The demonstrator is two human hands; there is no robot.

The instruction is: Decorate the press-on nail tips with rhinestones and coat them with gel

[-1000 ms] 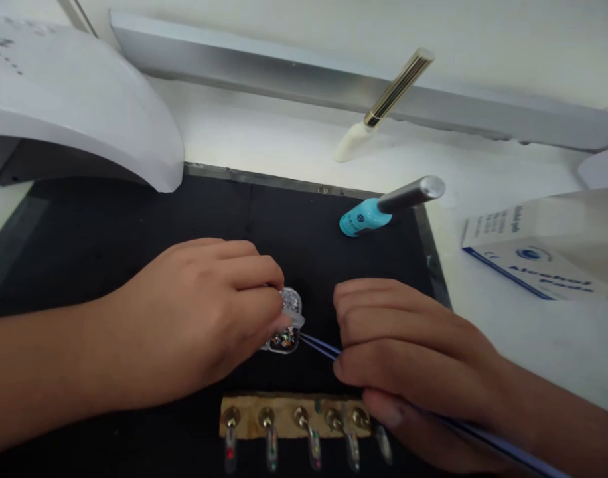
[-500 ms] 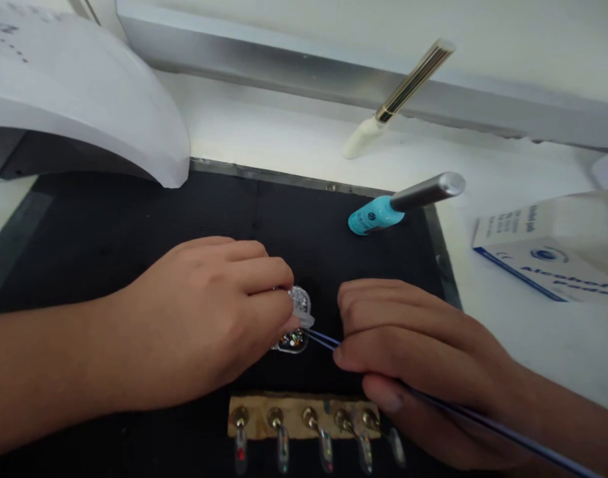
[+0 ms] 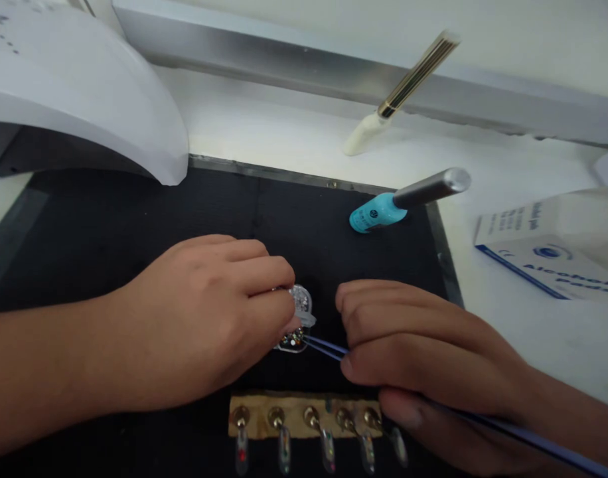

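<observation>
A small clear case (image 3: 301, 300) holds glittery bits in its compartments, on the black mat. My left hand (image 3: 219, 318) is closed on the left side of this case, its fingertips over part of it and hiding the rest. Thin bluish tweezers (image 3: 326, 346) are pinched in my right hand (image 3: 418, 352); their tips are at the right edge of the case's lower compartment, beside the glitter. The long end of the tweezers passes below my palm to the lower right.
Clear nail tips on gold pegs stand along a tan strip (image 3: 264, 428) at the front. A turquoise bottle (image 3: 374, 214), a cream bottle (image 3: 362, 135), an alcohol pads box (image 3: 547, 259) and a white lamp (image 3: 99, 93) surround the black mat (image 3: 224, 206).
My right hand has shifted slightly right and down with the tweezers, whose tips look a little lower on the case. My left hand has hardly moved.
</observation>
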